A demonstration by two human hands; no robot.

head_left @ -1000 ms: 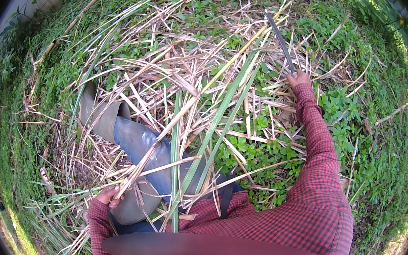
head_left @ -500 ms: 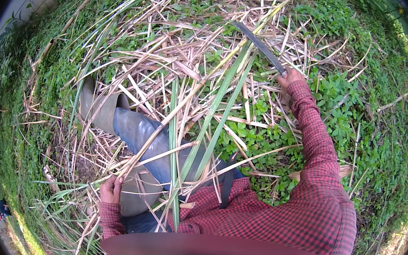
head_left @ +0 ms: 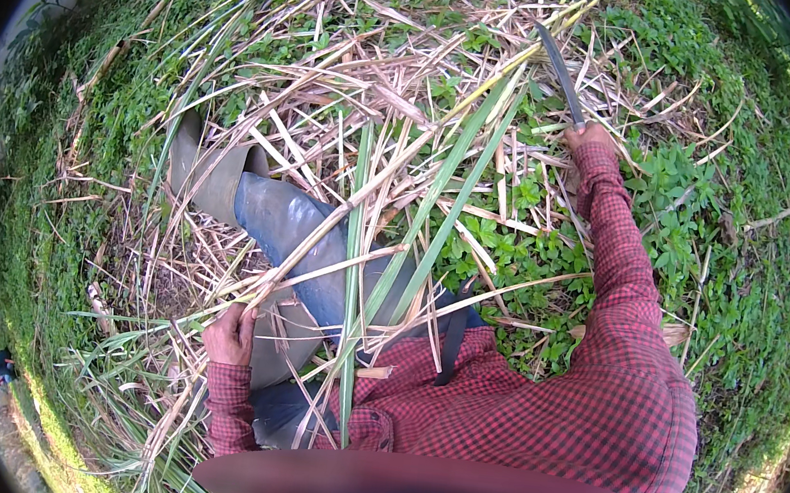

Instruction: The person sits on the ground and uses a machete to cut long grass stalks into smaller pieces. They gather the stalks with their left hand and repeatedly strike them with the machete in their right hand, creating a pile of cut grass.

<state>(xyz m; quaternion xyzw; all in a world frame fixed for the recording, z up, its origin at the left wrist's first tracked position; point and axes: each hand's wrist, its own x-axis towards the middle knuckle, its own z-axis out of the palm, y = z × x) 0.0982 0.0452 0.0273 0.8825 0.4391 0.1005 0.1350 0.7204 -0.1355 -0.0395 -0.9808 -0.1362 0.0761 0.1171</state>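
Cutting cane stalks in a weedy patch: one hand on a stalk, the other on a long knife.

The left hand (head_left: pixel 230 333) is clenched around the lower end of a long pale stalk (head_left: pixel 393 169), low at the person's left side beside the knee. From that grip the stalk runs up and to the right, across the grey rubber boot (head_left: pixel 205 174) and blue trouser leg (head_left: pixel 304 237), with its far end out near the blade. The right hand (head_left: pixel 588 135) is stretched well forward on a red-checked sleeve (head_left: pixel 612 240) and grips the handle of a long knife (head_left: pixel 558 69), whose dark blade points up and slightly left, away from the body. The blade lies just beside the stalk's far end, so the right hand is the nearer one to that part; whether steel touches stalk cannot be told. Green leaves (head_left: pixel 449 194) and dry straw (head_left: pixel 337 67) lie crisscrossed over the ground cover.
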